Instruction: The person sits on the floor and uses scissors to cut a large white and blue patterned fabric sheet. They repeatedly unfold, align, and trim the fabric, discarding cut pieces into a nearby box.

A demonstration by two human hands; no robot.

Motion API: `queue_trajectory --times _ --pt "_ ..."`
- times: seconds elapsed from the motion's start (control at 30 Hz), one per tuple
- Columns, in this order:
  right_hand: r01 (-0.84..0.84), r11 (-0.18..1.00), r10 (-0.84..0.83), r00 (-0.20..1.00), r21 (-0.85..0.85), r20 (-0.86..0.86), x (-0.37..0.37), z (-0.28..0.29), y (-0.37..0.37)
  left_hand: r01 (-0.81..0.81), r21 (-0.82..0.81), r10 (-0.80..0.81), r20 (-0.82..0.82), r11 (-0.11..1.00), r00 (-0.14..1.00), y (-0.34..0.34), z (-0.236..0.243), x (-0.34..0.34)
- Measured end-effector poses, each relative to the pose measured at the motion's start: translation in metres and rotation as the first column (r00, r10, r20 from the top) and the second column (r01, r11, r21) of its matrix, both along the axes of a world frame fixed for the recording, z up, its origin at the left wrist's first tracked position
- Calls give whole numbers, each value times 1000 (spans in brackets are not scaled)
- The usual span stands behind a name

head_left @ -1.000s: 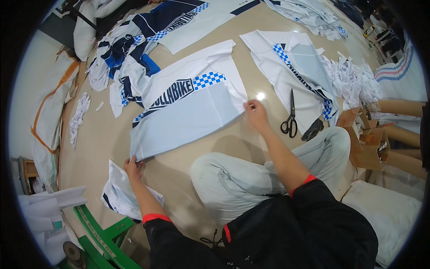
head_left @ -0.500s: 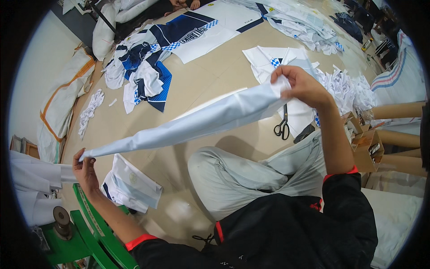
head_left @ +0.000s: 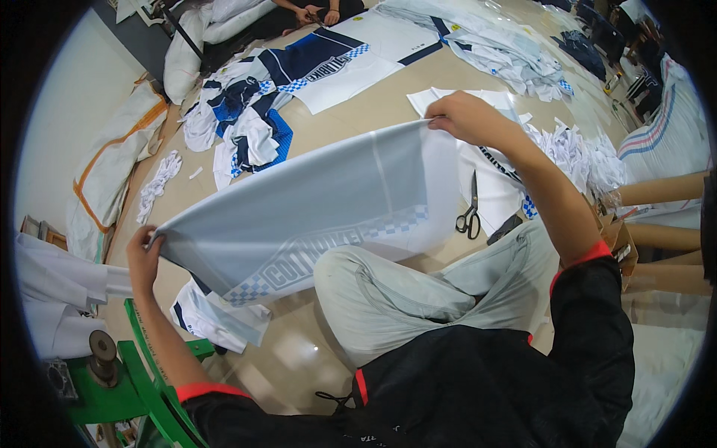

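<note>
I hold a pale fabric panel (head_left: pixel 314 201) up by its top edge, and it hangs over my crossed legs with its blue-checked print showing faintly through the back. My left hand (head_left: pixel 143 257) is closed on its left corner. My right hand (head_left: pixel 467 119) pinches its right corner, higher up. Black scissors (head_left: pixel 467 224) lie right of the panel on another printed white piece (head_left: pixel 493 209), beside a small dark object (head_left: pixel 505 228). A folded white piece (head_left: pixel 202 317) rests on the floor below the panel's left end.
Fabric pieces (head_left: pixel 246 134) lie ahead and white scraps (head_left: pixel 567 149) at right, near cardboard tubes (head_left: pixel 657 231) and a box (head_left: pixel 620 246). A green metal machine (head_left: pixel 104 396) stands lower left, sacks (head_left: pixel 112 164) along the left. Another person's hands (head_left: pixel 314 16) are at the top.
The panel has gone from lying flat on the floor to being lifted in both hands, narrow at first, now hanging open with its back showing. My right hand moved upward and slightly left since mid-lift.
</note>
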State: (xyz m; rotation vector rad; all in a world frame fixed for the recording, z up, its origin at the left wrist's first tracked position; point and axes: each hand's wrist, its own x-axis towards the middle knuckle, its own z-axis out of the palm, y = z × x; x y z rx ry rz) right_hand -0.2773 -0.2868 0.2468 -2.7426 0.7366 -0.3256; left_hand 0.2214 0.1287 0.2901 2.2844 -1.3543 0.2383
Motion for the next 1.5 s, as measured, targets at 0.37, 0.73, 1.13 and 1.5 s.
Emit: queue_trajectory --times 0.37,0.73,1.13,1.5 --pt "264 883 -179 954 -388 240 133 65 -90 -117 -71 136 423 991 896 -42 49 106" --pt "74 921 63 940 -382 335 116 -2 -36 -202 -171 243 274 964 930 78 -21 21" --pt "183 980 -175 979 -75 104 107 -261 24 -495 81 496 6 865 868 93 -310 -66" --pt "633 570 -657 734 524 -171 87 -287 51 -893 -24 402 -887 449 226 83 -372 -111"
